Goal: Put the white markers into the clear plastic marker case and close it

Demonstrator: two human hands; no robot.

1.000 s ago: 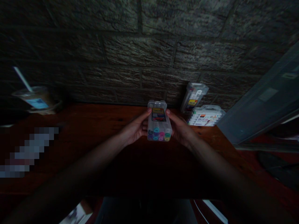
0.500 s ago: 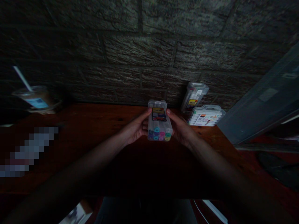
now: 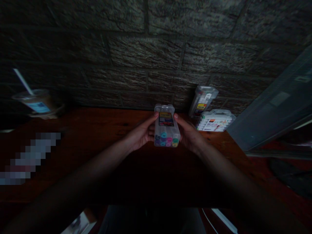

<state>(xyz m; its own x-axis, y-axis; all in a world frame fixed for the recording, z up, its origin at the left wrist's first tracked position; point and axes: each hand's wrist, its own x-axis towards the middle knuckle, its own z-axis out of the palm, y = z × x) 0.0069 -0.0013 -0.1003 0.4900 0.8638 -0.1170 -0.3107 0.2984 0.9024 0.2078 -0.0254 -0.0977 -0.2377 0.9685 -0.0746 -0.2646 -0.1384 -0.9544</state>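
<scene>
A clear plastic case of coloured markers [image 3: 166, 127] with a yellow and red label is held above the dark wooden table [image 3: 102, 136], its coloured cap ends facing me. My left hand [image 3: 141, 133] grips its left side, fingers curled round it. My right hand [image 3: 188, 135] grips its right side the same way. The scene is dim.
Two more marker cases sit at the back right: one upright [image 3: 202, 100] against the brick wall [image 3: 146, 55], one lying flat [image 3: 215, 121]. A lidded drink cup with a straw [image 3: 36, 102] stands at the far left. A grey slanted panel [image 3: 275, 107] rises on the right.
</scene>
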